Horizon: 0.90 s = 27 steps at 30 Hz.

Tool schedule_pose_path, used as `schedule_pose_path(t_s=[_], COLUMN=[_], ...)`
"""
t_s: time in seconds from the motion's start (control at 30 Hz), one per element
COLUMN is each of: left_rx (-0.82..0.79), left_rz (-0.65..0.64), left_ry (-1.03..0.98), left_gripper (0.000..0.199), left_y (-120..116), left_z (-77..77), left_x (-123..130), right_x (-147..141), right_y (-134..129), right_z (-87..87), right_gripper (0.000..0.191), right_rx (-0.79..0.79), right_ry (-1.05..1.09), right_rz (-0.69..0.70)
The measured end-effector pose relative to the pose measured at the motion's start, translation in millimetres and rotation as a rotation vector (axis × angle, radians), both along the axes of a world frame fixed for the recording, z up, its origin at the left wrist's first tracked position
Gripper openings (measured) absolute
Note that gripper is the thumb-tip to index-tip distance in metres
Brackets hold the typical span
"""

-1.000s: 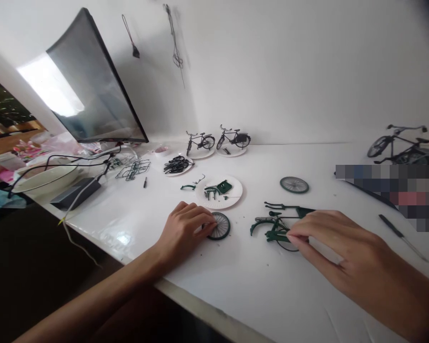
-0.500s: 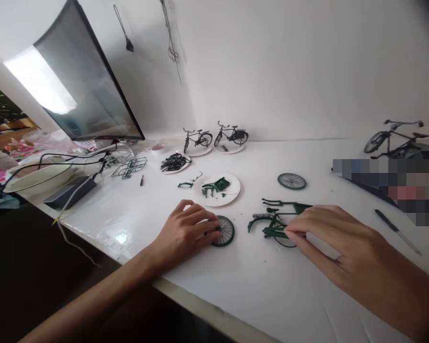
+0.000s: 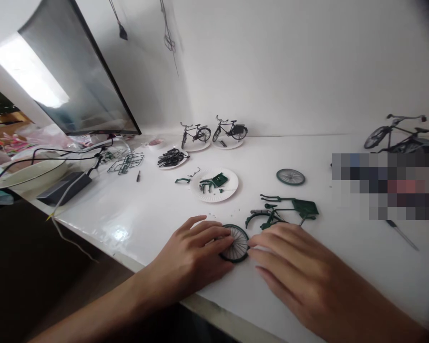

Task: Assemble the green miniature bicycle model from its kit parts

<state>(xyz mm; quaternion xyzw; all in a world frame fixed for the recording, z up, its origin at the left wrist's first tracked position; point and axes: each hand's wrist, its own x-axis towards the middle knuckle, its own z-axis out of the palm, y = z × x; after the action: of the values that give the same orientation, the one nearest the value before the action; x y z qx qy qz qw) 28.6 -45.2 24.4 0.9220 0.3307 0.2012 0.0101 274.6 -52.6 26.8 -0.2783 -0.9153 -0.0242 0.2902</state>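
Note:
My left hand (image 3: pixel 196 250) grips a small model bicycle wheel (image 3: pixel 240 242) with dark rim and thin spokes, fingers over its left part. At the wheel's right edge is my right hand (image 3: pixel 296 267), its fingertips by the rim and its thumb apart from them; whether they touch the rim I cannot tell. Just beyond the right hand lies a green model bicycle frame (image 3: pixel 271 214) with a rear mudguard, saddle and handlebar, partly hidden by the fingers. Its green basket (image 3: pixel 305 207) shows at the right. A second wheel (image 3: pixel 291 176) lies flat farther back.
A paper plate (image 3: pixel 232 193) holds green parts. Behind it stand two finished model bicycles (image 3: pixel 196 133) and a plate of black parts (image 3: pixel 172 158). A screwdriver (image 3: pixel 402 235) lies at right, a larger model bicycle (image 3: pixel 396 133) behind. Left are a monitor (image 3: pixel 82 71) and a black box (image 3: pixel 64 188).
My right hand has let go of the green frame and come left and nearer to the wheel. My left hand has shifted slightly right and nearer with the wheel.

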Motion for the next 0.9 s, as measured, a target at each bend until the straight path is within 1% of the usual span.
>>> schedule_pose_path(t_s=[0.03, 0.1, 0.2, 0.27, 0.37, 0.47, 0.63, 0.8, 0.9], left_rx=[0.005, 0.023, 0.056, 0.089, 0.120, 0.067, -0.079, -0.064, -0.103], left_rz=[0.007, 0.022, 0.037, 0.032, 0.029, 0.007, -0.073, -0.104, -0.094], left_ry=[0.002, 0.007, 0.035, 0.042, 0.012, -0.028, -0.048, -0.125, -0.193], left_gripper=[0.030, 0.030, 0.032, 0.031, 0.023, 0.018, 0.019, 0.018, 0.016], left_y=[-1.4, -4.0, -6.8, -7.3, -5.9, -4.1, -2.8, -0.9, 1.0], left_z=[0.5, 1.3, 0.1, -1.9, -3.9, -1.4, 4.8, -0.1, -4.3], left_x=[0.4, 0.5, -0.5, -1.0, -0.5, 1.4, 3.0, 2.7, 3.0], right_x=[-3.4, -8.3, -12.6, -15.2, -18.7, -20.6, -21.1, -19.4, -18.7], right_y=[-2.7, -6.4, -9.0, -10.8, -14.2, -16.1, -15.3, -14.2, -13.4], right_z=[-5.4, -15.0, -21.2, -19.6, -14.5, -11.0, -6.5, -5.6, -6.9], right_gripper=[0.023, 0.030, 0.033, 0.032, 0.031, 0.030, 0.027, 0.024, 0.022], right_rx=[0.014, 0.066, 0.093, 0.094, 0.090, 0.059, -0.005, -0.050, -0.085], right_ry=[-0.055, -0.109, -0.138, -0.150, -0.137, -0.089, -0.053, -0.041, -0.037], right_rz=[-0.010, 0.012, 0.030, 0.033, 0.009, -0.020, 0.005, 0.018, 0.025])
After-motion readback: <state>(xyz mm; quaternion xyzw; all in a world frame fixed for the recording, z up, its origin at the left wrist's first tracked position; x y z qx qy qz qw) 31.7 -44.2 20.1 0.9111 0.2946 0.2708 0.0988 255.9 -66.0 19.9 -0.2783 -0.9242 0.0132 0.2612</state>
